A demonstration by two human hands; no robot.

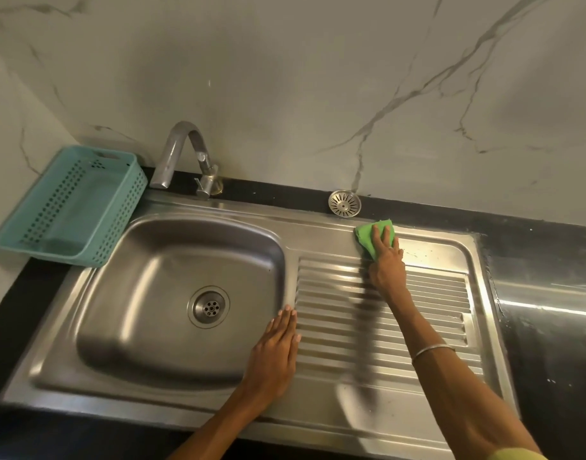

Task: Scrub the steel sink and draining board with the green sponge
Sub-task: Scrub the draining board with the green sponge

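Basin open; tap overhangs back-left; strainer behind draining board; basket flanks left.

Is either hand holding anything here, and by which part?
The right hand presses the green sponge with straight fingers laid on its top, near side. The left hand lies flat on the draining board, holding nothing.

A black stone counter carries a steel sink set into it, with the ridged draining board to its right. A teal perforated basket stands at the counter's left end, a curved tap rises behind the bowl, and a round steel strainer leans against the marble wall.
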